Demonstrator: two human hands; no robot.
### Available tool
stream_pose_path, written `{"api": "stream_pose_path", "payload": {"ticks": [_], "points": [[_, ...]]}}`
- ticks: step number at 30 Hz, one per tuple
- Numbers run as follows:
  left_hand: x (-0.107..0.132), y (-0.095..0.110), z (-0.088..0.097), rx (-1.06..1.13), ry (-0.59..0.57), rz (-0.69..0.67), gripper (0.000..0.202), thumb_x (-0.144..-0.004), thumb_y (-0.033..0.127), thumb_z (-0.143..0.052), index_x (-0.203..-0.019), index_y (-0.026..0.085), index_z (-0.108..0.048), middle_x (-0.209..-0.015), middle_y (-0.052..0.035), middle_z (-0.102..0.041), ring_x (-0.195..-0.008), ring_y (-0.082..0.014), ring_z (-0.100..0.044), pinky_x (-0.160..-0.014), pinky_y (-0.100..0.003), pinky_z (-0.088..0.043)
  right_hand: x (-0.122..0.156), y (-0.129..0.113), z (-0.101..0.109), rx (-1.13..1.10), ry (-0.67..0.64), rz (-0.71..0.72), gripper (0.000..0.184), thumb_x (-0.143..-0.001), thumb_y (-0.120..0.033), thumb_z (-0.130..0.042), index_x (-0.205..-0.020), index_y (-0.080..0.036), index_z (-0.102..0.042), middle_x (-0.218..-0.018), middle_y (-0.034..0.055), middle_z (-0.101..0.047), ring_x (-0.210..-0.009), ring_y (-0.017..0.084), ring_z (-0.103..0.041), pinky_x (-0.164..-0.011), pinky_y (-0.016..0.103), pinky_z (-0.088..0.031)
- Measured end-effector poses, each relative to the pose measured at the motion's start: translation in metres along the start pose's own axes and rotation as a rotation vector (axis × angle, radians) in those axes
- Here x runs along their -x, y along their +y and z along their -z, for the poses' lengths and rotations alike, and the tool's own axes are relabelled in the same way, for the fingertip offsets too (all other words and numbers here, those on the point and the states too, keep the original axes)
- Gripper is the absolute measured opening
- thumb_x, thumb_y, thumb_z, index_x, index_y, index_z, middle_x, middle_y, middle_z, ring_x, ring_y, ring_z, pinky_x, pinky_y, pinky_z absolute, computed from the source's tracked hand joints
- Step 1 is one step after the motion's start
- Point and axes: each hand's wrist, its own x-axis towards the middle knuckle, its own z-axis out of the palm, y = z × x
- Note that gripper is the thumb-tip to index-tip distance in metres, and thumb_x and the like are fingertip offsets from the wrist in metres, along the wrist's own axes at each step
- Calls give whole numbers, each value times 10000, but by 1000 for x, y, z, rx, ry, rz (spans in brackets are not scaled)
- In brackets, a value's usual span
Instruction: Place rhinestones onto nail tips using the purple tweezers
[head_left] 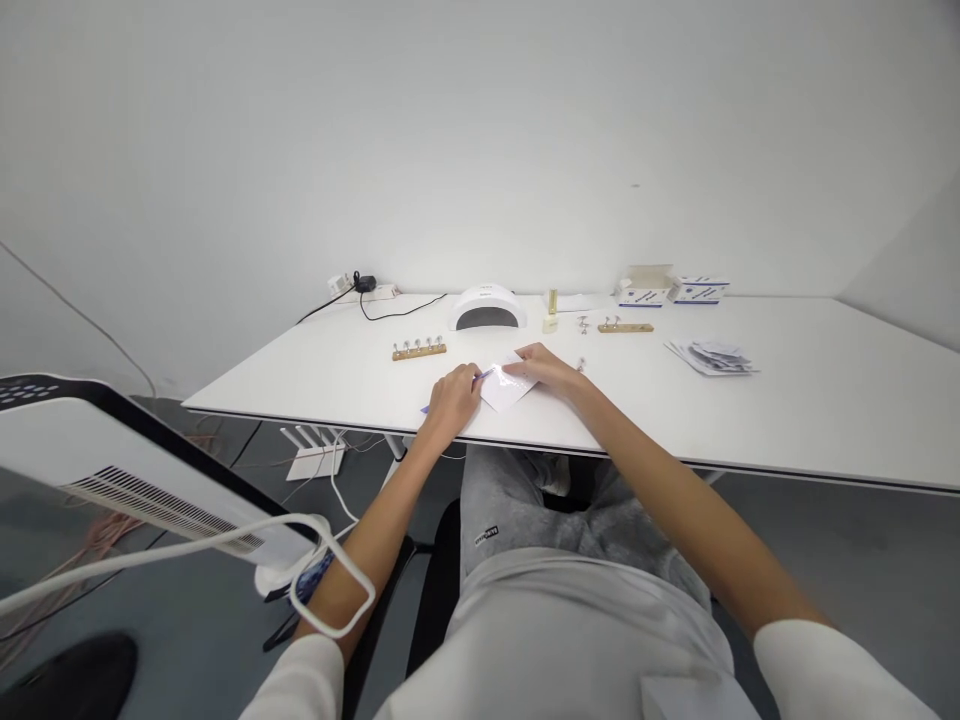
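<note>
My left hand (pixel 454 398) is closed around a slim blue pen-like tool (pixel 484 375). One end of the tool points at a shiny white packet (pixel 504 388) near the table's front edge; whether they touch I cannot tell. A blue bit also shows at the table beneath my left wrist. With thumb and fingers, my right hand (pixel 546 366) pinches the packet's upper right side. Just beyond the hands stands a white arched nail lamp (pixel 487 297). Left of it, a wooden strip (pixel 418 351) carries several small metal stands.
A second wooden strip (pixel 625 327) and a small gold-capped bottle (pixel 551 312) stand behind my right hand. Farther right lie a pile of white packets (pixel 712 357) and two small boxes (pixel 645 287). A white device (pixel 180 480) with a cable is close to my left arm.
</note>
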Motion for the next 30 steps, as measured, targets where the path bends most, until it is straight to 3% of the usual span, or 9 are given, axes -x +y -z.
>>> {"api": "stream_pose_path", "payload": {"ticks": [8, 14, 30], "points": [[0, -1, -1, 24, 25, 1, 116, -918, 249, -464, -917, 208, -571, -944, -41, -663, -854, -200, -607, -719, -298, -402, 8, -9, -4, -29, 7, -31, 154, -643, -135, -727, -597, -122, -580, -530, -10, -544, -501, 87, -476, -462, 207, -301], [-1, -1, -1, 35, 15, 5, 113, -916, 246, -466, -913, 205, -571, -953, -48, -662, -870, -200, -606, -738, -300, -412, 8, -9, -5, -75, 2, -48, 181, -625, -181, -781, -641, -117, -613, -609, 34, -635, -555, 117, -540, -500, 221, -365], [-1, 0, 0, 69, -7, 36, 134, -915, 260, -467, -894, 196, -584, -943, -57, -669, -877, -201, -606, -758, -307, -431, 7, -9, -4, -134, -11, -72, 156, -624, -177, -792, -663, -103, -661, -615, 45, -650, -562, 123, -550, -511, 227, -380]]}}
